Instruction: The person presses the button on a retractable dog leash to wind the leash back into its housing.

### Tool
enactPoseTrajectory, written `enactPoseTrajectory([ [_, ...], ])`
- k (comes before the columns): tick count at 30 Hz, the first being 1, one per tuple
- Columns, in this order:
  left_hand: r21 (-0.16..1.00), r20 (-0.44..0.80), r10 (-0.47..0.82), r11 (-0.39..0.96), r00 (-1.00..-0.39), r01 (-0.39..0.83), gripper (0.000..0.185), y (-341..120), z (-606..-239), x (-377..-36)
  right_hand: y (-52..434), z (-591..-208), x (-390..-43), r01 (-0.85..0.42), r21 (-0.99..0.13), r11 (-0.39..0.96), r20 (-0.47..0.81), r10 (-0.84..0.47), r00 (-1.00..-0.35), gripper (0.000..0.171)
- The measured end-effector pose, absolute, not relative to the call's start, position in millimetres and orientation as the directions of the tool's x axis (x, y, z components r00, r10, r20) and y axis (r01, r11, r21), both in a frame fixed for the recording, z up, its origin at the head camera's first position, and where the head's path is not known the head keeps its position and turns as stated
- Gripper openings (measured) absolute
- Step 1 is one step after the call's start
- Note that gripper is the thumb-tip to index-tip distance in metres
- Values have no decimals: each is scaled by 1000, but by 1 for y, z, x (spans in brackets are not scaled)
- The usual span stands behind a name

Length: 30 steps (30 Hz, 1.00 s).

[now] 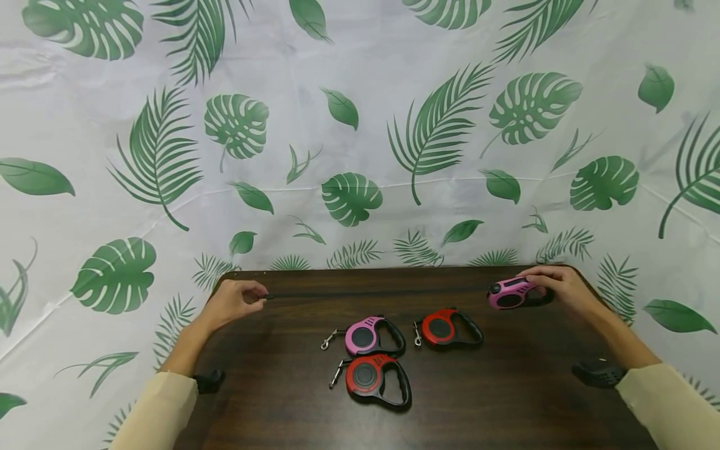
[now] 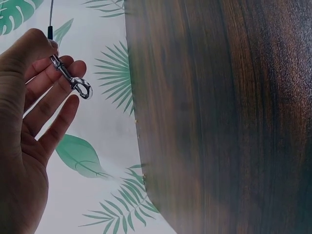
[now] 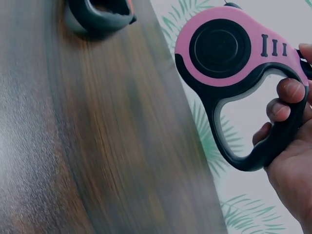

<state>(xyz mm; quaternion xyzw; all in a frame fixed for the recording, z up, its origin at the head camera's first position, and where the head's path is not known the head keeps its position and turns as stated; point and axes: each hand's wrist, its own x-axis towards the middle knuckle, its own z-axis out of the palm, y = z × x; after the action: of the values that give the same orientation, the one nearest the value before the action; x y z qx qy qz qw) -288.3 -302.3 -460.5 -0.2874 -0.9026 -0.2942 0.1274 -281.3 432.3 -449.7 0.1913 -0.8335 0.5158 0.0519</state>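
The metal snap clip [image 2: 73, 82] pinched by the left hand [image 2: 29, 126] is resolved only at the wrist, while the pink retractable leash [image 3: 234, 63], gripped by the right hand [image 3: 292, 146], is seen there with fingers partly cut off.

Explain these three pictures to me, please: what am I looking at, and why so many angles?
A person, not a machine, works at a dark wooden table. One camera sits on the head and looks down; one sits on each wrist. The right hand grips a pink retractable dog leash by its black handle. The left hand pinches the leash's metal clip, with the thin cord stretched between the hands. On the table lie three more leashes: a pink one and two red ones.
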Motion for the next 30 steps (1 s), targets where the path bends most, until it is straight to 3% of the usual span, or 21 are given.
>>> enactPoseTrajectory([
  [30, 431, 420, 485, 638, -767, 639, 16, -281, -458, -286, 402, -452, -273, -406, -850, 335, 288, -350, -891, 23],
])
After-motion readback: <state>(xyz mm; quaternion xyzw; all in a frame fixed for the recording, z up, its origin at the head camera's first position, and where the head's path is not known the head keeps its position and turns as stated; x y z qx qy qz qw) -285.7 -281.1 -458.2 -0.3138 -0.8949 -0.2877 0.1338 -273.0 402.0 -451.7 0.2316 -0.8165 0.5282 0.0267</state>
